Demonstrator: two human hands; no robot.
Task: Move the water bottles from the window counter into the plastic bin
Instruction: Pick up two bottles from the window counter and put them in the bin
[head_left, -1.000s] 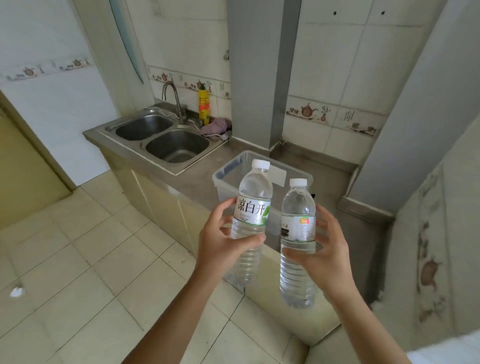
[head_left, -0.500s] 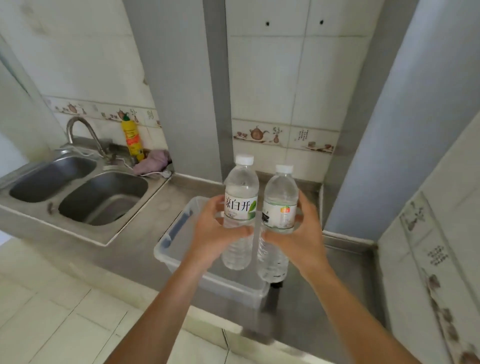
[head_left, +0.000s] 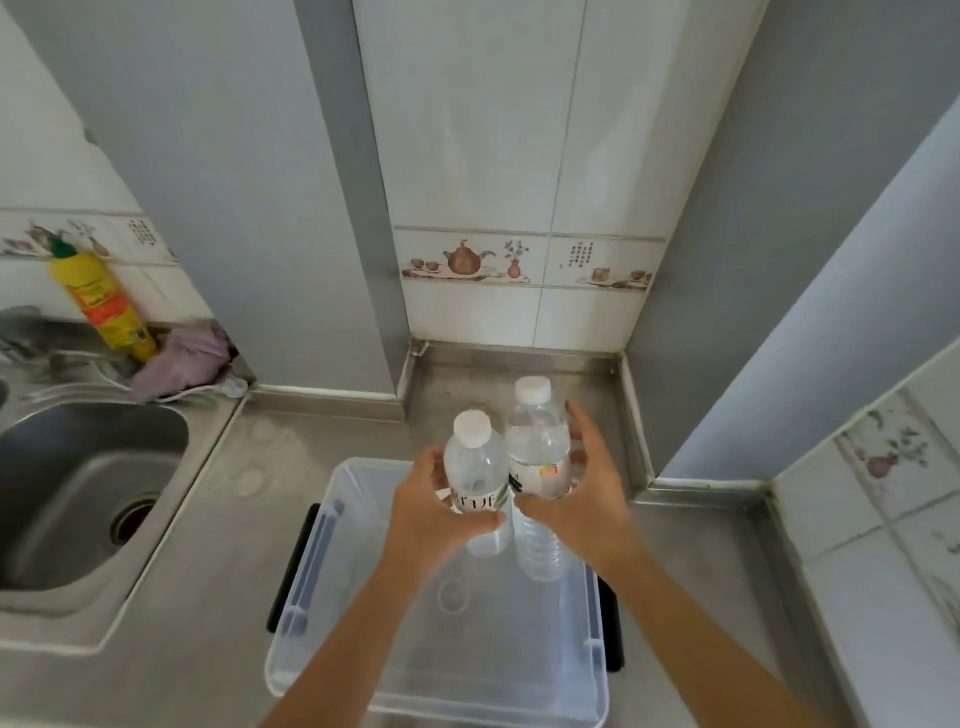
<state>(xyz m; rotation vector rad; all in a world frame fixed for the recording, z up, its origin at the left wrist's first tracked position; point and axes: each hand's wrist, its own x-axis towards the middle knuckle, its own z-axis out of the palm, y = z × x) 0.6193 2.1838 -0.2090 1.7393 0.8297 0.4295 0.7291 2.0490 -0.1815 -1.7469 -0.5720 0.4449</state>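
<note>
Fingers of the left hand (head_left: 431, 512) and right hand (head_left: 582, 499) each wrap one water bottle (head_left: 475, 467) (head_left: 537, 447). Both bottles, a second ago short of the plastic bin (head_left: 311, 613), now sit upright inside its far end; release is likely next.

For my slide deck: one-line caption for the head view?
Left hand and right hand each hold a water bottle upright over the clear plastic bin.

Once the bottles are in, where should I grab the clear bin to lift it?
Probably by the two long side rims of the plastic bin, one hand coming in from each side. Dark handles sit at both sides, and the bin stands open and level on the steel counter.
</note>
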